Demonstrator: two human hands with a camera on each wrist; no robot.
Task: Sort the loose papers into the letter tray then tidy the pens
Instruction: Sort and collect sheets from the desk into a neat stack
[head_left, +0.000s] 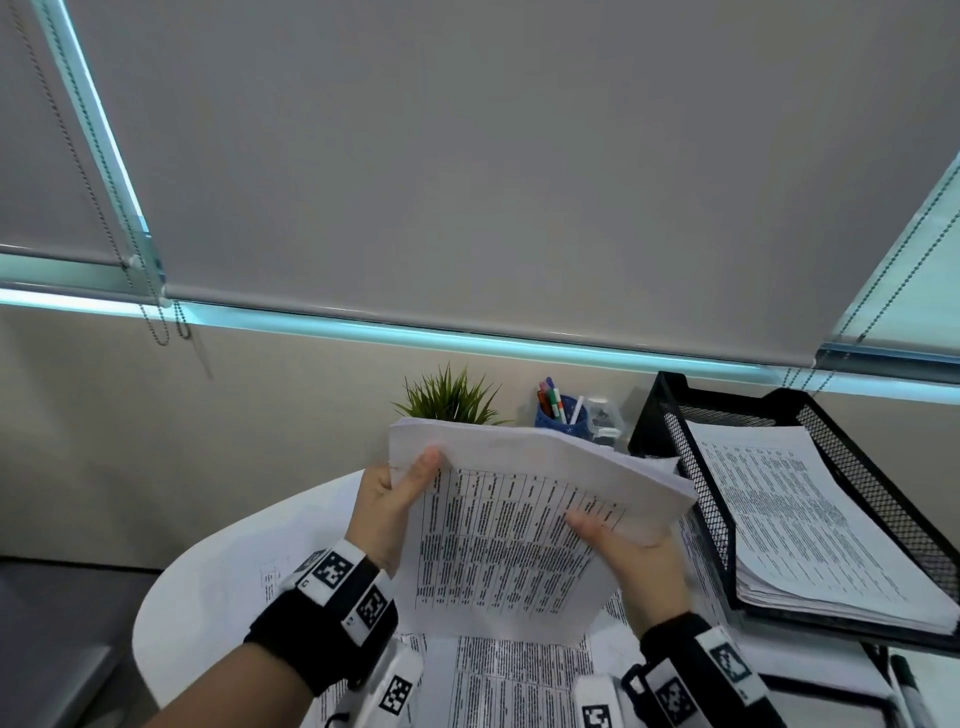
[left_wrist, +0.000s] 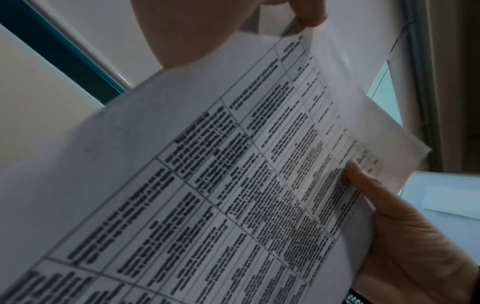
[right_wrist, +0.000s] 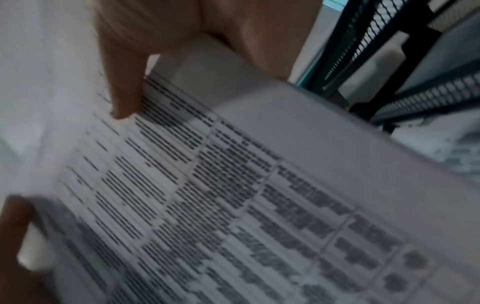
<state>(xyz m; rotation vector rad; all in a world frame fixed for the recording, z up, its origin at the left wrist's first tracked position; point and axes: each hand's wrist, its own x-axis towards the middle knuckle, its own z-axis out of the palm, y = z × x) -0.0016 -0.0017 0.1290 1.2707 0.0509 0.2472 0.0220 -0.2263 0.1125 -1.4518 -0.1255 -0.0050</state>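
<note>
Head view: two hands hold a stack of papers up over the white tabletop.

Both hands grip the stack of papers, one on each side. The left hand pinches the left edge with its thumb on top, and the right hand holds the right edge the same way, so the sheets stay together and do not slip. The stack is tilted up, with its far end bent over. The black mesh letter tray sits just to the right and already has papers in it, so the stack probably goes there next. More loose sheets lie on the tabletop below. The pens stand in a blue cup at the far side, beside a small green plant.
</note>
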